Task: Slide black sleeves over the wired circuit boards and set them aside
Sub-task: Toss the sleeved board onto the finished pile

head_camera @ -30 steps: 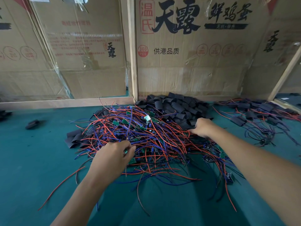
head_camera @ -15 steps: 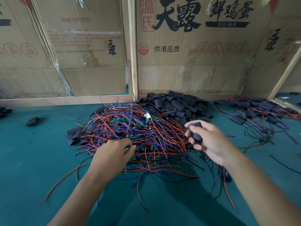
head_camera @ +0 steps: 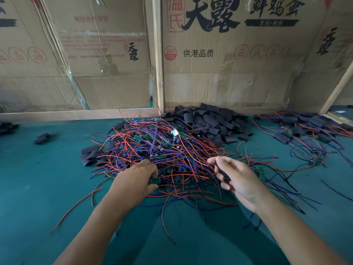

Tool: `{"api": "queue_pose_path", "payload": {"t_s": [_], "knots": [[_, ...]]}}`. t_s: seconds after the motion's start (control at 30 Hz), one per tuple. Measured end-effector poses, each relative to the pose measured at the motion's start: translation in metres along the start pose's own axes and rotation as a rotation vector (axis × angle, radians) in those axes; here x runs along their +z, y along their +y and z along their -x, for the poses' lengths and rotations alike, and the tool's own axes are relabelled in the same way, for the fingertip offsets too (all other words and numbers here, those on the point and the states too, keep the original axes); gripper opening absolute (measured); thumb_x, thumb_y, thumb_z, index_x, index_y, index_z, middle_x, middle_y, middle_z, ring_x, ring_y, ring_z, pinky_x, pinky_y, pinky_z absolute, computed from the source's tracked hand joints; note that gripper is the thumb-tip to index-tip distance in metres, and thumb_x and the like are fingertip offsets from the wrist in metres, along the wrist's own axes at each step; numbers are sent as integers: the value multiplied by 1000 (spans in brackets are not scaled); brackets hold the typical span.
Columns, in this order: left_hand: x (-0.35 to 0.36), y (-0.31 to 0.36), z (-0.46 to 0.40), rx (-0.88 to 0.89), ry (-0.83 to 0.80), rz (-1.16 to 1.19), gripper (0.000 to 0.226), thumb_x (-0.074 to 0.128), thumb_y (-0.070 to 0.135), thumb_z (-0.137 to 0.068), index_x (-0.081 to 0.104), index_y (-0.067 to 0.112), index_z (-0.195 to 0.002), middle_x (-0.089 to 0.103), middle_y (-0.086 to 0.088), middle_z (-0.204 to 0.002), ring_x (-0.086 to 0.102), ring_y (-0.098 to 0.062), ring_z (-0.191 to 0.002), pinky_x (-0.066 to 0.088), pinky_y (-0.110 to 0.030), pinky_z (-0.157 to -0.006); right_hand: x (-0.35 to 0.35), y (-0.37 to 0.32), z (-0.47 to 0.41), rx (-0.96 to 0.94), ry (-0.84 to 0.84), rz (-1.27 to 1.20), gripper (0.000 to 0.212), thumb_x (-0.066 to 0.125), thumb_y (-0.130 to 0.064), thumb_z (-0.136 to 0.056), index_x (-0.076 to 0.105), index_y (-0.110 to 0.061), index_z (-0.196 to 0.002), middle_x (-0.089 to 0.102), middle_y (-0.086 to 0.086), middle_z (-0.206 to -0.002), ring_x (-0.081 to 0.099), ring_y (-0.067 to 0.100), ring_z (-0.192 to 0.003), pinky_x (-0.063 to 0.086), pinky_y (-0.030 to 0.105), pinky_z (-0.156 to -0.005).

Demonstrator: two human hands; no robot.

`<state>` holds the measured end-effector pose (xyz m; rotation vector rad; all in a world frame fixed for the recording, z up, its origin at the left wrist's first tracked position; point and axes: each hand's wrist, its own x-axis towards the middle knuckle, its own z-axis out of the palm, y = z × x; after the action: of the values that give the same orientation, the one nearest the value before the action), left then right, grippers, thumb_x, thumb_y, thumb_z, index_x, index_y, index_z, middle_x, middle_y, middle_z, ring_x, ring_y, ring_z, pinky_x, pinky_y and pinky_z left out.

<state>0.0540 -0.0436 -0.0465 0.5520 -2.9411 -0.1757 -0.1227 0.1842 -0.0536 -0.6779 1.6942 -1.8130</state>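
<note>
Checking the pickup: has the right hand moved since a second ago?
Yes. The right hand, gripping a black sleeve, has pulled back from the sleeve pile toward the person.

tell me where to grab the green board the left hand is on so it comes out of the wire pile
Pinch the green circuit board by its two bare long edges, coming from the near side as the left hand does. It lies at the front edge of the wire pile, and its red and blue leads trail back into the tangle, so pulling toward the body should probably free it.
</note>
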Motion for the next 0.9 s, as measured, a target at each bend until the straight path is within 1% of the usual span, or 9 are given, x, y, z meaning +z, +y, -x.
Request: {"api": "queue_pose_path", "payload": {"t_s": [0.1, 0.23, 0.37, 0.53, 0.6, 0.67, 0.77, 0.83, 0.9], "knots": [[1, 3, 1, 35, -34, 23, 16, 62, 39, -94, 50, 34, -102, 46, 17, -107, 52, -11, -103, 44, -32, -76, 1, 1, -2, -3, 40, 14, 25, 59, -33, -95, 75, -16, -104, 49, -2, -80, 42, 8, -63, 29, 21, -48], [-6, 1, 1, 71, -17, 36, 16, 60, 39, -96, 46, 35, -90, 45, 17, -99, 49, -7, -99, 36, -28, -69, -5, -4, -5, -58, 147, -79, 30, 58, -35, -95, 72, -10, -105, 49, -4, -76, 40, 7, -57, 26, 20, -43], [-7, 5, 3, 143, -80, 50, 16, 59, 42, -96, 47, 34, -90, 46, 18, -105, 46, -5, -104, 44, -29, -83, -13, -5, -6, -78, 236, -96, 31, 53, -34, -101, 71, -8, -103, 47, -2, -77, 39, 8, -56, 26, 19, -41], [-16, 6, 6, 108, 21, 105, 18, 58, 40, -96, 45, 34, -85, 59, 12, -83, 53, -11, -72, 38, -30, -64, -17, -6, -8, -82, 261, -108, 30, 54, -37, -100, 73, -15, -103, 49, -1, -79, 38, 8, -58, 25, 19, -42], [-22, 5, 8, 97, 130, 254, 21, 64, 36, -93, 47, 32, -82, 59, 8, -62, 48, -10, -50, 40, -28, -56, -18, -7, -8, -96, 249, -90, 28, 58, -41, -95, 76, -22, -105, 55, -3, -82, 39, 8, -59, 25, 19, -43], [-28, 7, 11, 78, 259, 420, 20, 69, 34, -87, 50, 33, -81, 58, 8, -57, 42, -9, -43, 36, -18, -48, -19, -7, -9, -119, 237, -110, 31, 64, -44, -85, 76, -22, -105, 61, -4, -83, 43, 6, -58, 28, 18, -43], [-32, 12, 11, 22, 355, 611, 23, 73, 27, -87, 54, 40, -92, 68, 15, -70, 59, -5, -46, 40, -8, -46, -23, -4, -12, -125, 230, -130, 33, 70, -35, -80, 74, -17, -107, 64, -2, -83, 48, 5, -62, 37, 18, -46], [-32, 13, 11, 1, 405, 718, 32, 76, 19, -88, 59, 44, -100, 69, 20, -92, 70, -6, -58, 51, -15, -53, -24, 0, -14, -118, 216, -70, 26, 70, -24, -88, 72, -14, -111, 62, -6, -78, 48, 6, -63, 40, 18, -51], [-33, 13, 11, 35, 490, 683, 31, 77, 13, -87, 68, 39, -104, 69, 20, -96, 72, -6, -70, 55, -21, -66, -24, 4, -15, -127, 194, -1, 22, 69, -20, -91, 72, -16, -113, 60, -10, -73, 48, 8, -62, 42, 19, -54]]}}
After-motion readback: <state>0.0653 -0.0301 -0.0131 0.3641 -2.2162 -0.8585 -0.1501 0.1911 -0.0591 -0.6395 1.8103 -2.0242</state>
